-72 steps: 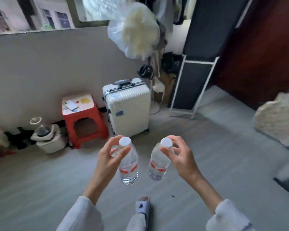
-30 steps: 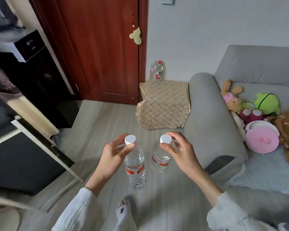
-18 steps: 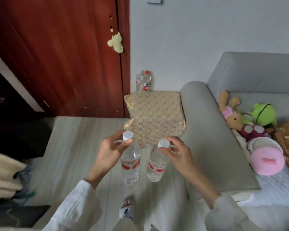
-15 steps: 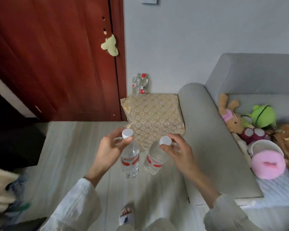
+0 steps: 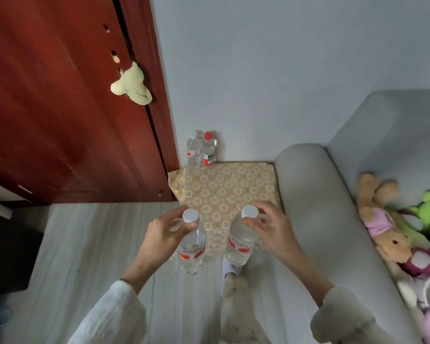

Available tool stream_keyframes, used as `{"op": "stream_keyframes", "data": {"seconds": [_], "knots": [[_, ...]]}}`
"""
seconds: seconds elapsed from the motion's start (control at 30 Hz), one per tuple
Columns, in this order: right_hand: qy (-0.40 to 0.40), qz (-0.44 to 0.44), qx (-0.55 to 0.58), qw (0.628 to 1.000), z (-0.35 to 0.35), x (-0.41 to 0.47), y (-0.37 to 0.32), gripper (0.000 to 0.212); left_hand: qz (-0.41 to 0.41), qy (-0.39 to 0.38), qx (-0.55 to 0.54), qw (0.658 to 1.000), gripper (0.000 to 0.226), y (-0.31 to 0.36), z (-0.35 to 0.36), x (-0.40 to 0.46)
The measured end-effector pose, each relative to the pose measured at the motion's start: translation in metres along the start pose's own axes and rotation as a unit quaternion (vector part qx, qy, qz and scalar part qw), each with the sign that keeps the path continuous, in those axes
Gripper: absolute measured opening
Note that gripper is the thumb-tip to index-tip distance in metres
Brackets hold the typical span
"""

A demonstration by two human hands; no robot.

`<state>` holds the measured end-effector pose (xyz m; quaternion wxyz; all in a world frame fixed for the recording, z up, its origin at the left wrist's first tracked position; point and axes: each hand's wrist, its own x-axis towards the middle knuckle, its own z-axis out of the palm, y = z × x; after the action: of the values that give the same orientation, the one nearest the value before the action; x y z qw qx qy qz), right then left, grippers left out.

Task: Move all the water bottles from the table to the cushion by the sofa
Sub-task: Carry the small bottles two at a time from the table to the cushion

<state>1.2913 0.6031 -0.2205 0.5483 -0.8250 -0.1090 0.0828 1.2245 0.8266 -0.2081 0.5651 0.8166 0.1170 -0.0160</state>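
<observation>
Since the earlier frames, both carried bottles had been brought from the open floor to the near edge of the cushion (image 5: pixel 227 192), which had come to fill the middle of the view. The left bottle (image 5: pixel 191 247) was held upright by its neck, the fingers of the left hand (image 5: pixel 160 234) curled round it just under the white cap. The right bottle (image 5: pixel 241 240) was pinched the same way by the right hand (image 5: pixel 271 232), and hung tilted, its base swung toward the left bottle. Neither bottle was touching the cushion; both hung above its front edge and the floor (image 5: pixel 90 244). The two were near each other but apart.

At the cushion's far edge, against the wall (image 5: pixel 271 83), two more bottles (image 5: pixel 201 151) were seen standing upright and touching each other, one red-capped. The cushion lay between the door (image 5: pixel 60 108) and the sofa (image 5: pixel 315 207) arm, just beside both. Soft toys (image 5: pixel 387 232) were noted on the sofa seat.

The step in hand was judged to be the setting-down. It would be done best if both bottles were carried further over the cushion, the tilted one brought upright, and each base lowered flat onto the fabric before the neck was let go. A soft surface was judged liable to let a bottle topple, so a spot well in from the edge, clear of the standing pair, was advised.
</observation>
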Motion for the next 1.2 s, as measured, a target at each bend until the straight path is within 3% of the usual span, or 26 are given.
{"op": "stream_keyframes", "data": {"seconds": [0.27,0.43,0.67,0.83,1.03,1.2], "knots": [[-0.068,0.037,-0.067,0.995,-0.041,0.173,0.036,0.024,-0.017,-0.005,0.103,0.995,0.023,0.012,0.048,0.177],[-0.116,0.038,-0.146,0.982,-0.039,0.258,0.07,0.028,-0.01,-0.04,0.16,0.986,0.03,-0.008,0.073,0.28],[-0.06,0.092,-0.158,0.981,-0.018,0.347,0.164,0.03,0.072,-0.138,0.308,0.938,0.042,-0.059,0.112,0.391],[-0.088,0.074,-0.141,0.983,0.0,0.385,0.199,0.035,0.091,-0.136,0.345,0.924,0.044,-0.082,0.122,0.438],[-0.085,0.058,-0.103,0.989,0.006,0.412,0.216,0.04,0.144,-0.071,0.479,0.863,0.038,-0.097,0.128,0.469],[-0.095,0.045,-0.093,0.99,0.011,0.427,0.219,0.038,0.1,-0.024,0.482,0.87,0.037,-0.096,0.127,0.48]]}}
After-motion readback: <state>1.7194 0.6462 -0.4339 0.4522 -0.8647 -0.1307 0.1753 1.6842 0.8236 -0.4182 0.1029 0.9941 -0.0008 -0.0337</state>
